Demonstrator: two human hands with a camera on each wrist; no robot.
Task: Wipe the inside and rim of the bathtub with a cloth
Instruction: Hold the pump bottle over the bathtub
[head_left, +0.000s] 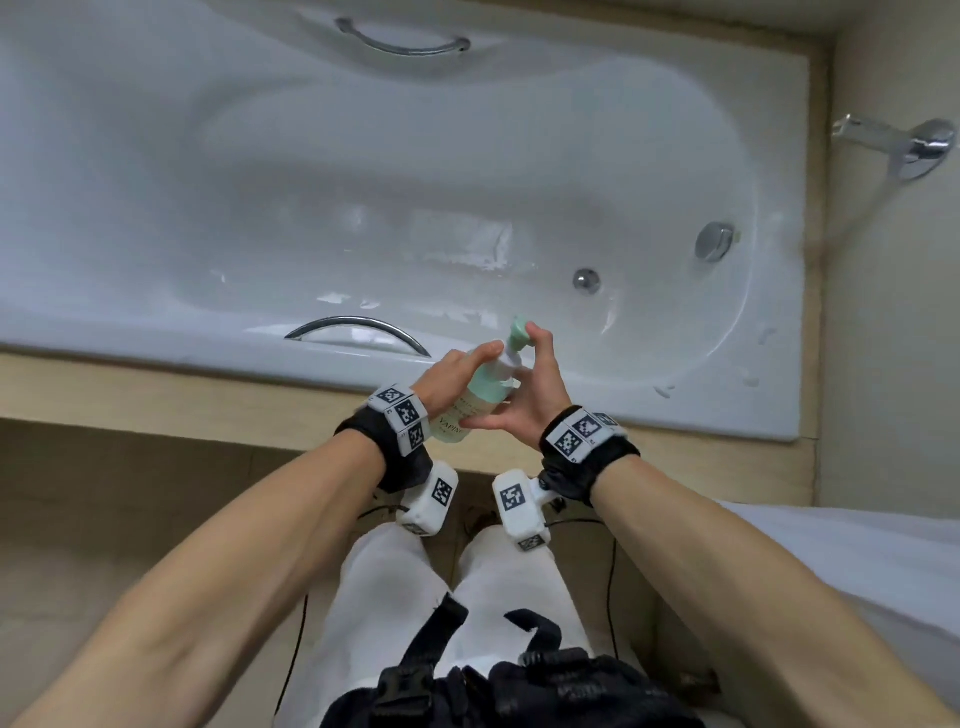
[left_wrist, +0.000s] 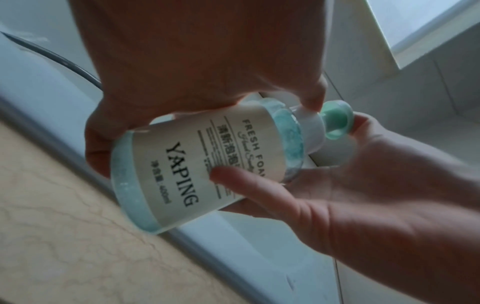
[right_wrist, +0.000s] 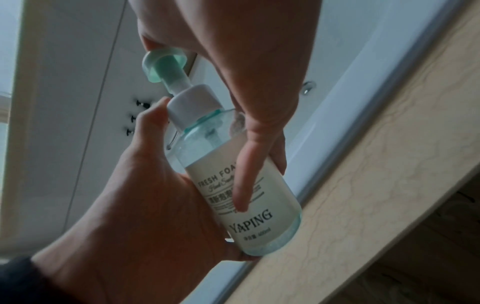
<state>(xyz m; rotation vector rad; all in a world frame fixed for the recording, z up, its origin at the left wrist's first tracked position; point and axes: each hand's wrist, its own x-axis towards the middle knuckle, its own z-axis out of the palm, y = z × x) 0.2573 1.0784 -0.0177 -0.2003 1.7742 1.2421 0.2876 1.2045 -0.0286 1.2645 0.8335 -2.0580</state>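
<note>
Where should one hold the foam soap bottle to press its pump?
Probably the round body of the foam soap bottle, wrapped from its left side as the left hand does. It tilts toward the bathtub, leaving the green pump head free for the right hand.

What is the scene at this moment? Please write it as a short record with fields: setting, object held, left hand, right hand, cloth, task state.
setting: white bathtub, seen from above, with wet patches on its floor
object held: YAPING foam pump bottle, tilted over the near rim
left hand: left hand grips the bottle body
right hand: right hand supports the bottle from the side, one finger on the green pump head
fittings: drain, two grab handles, wall spout
cloth: none visible
task state: wiping not yet begun
</note>
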